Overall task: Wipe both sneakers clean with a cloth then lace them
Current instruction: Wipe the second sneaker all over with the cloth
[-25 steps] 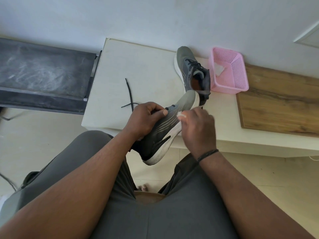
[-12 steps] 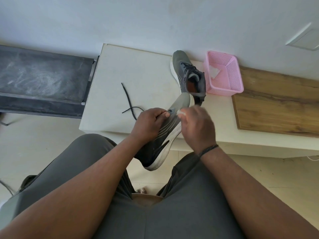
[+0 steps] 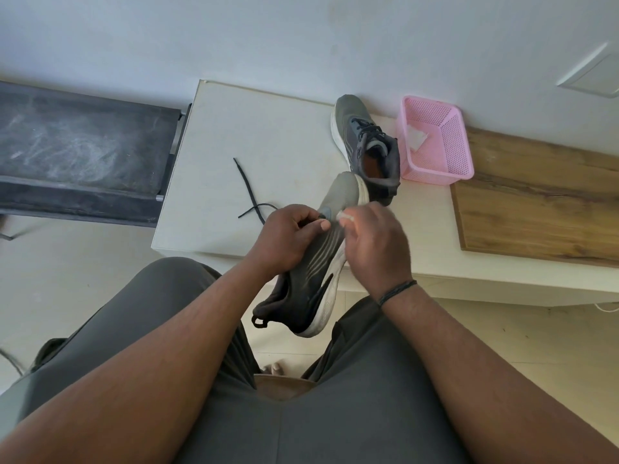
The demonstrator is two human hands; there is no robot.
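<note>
A grey sneaker with a white sole (image 3: 311, 283) is held on its side above my lap, toe toward the table. My left hand (image 3: 284, 239) grips its upper near the lace holes, thumb on top. My right hand (image 3: 375, 246) pinches a small white cloth (image 3: 345, 216) against the sneaker's side by the sole. The second grey sneaker (image 3: 366, 145), laced with a black lace, stands on the white table (image 3: 234, 135). A loose black shoelace (image 3: 249, 192) lies on the table left of my hands.
A pink mesh basket (image 3: 438, 162) with a white scrap inside stands right of the laced sneaker. A wooden board (image 3: 542, 209) covers the table's right part. A dark dusty bench (image 3: 77, 152) stands at the left. The wall runs behind.
My right hand with the cloth has shifted slightly along the sneaker's side near the toe. The left hand keeps its grip. The view has tilted a little.
</note>
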